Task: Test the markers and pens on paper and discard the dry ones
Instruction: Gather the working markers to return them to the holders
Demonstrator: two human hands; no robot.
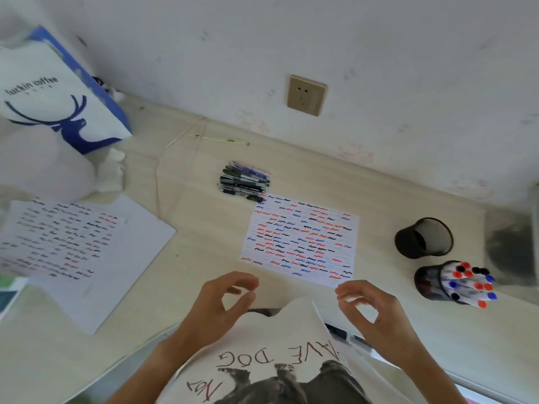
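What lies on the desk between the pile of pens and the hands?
The scribbled test sheet, seen in the head view, lies between the pens and both hands, left and right.

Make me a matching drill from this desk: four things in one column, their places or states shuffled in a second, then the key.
Things
1. pile of pens
2. empty mesh cup
3. cup of capped pens
4. coffee bag

Places or states
A. far left, standing against the wall
B. holds red, blue and black caps, near right
C. lying loose just beyond the test sheet's far left corner
D. on the right, nothing visible inside, beyond the full cup

Pairs: 1-C, 2-D, 3-B, 4-A
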